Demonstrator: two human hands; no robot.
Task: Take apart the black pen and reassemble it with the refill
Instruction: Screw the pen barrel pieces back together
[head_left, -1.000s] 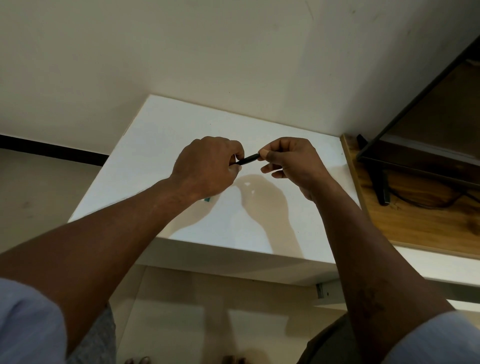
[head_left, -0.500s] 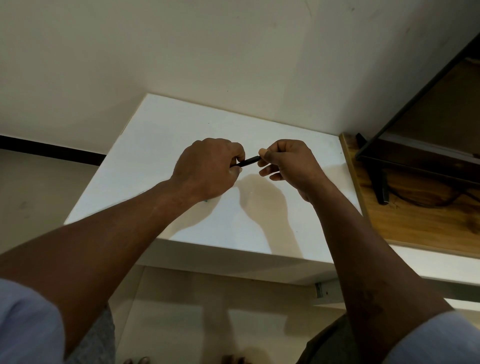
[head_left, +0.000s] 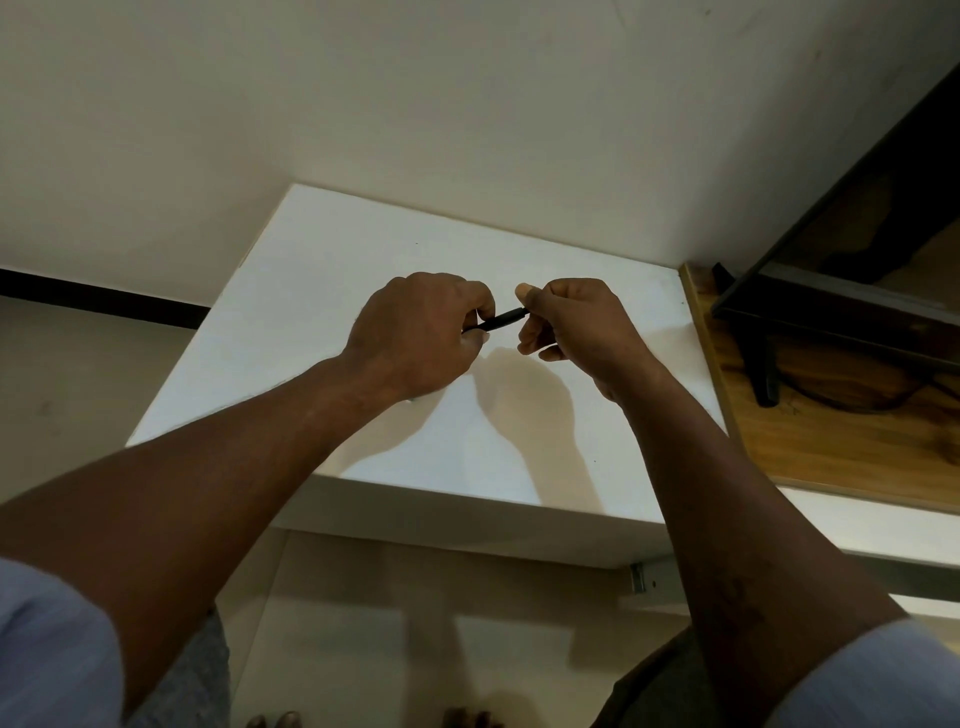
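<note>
The black pen (head_left: 497, 320) is held level above the white table (head_left: 322, 270), between both hands. My left hand (head_left: 415, 332) grips its left part in curled fingers, so most of the barrel is hidden inside the fist. My right hand (head_left: 571, 322) pinches the pen's right end between thumb and forefinger. Only a short black stretch shows between the two hands. The refill cannot be seen.
A wall rises behind the table. To the right lies a wooden shelf (head_left: 831, 447) carrying a black stand (head_left: 761, 364) and a dark frame (head_left: 841, 306). Tiled floor lies left of and below the table's front edge.
Both hands stay on the pen in nearly the same place. They look slightly further apart, with a little more of the black barrel showing between them.
</note>
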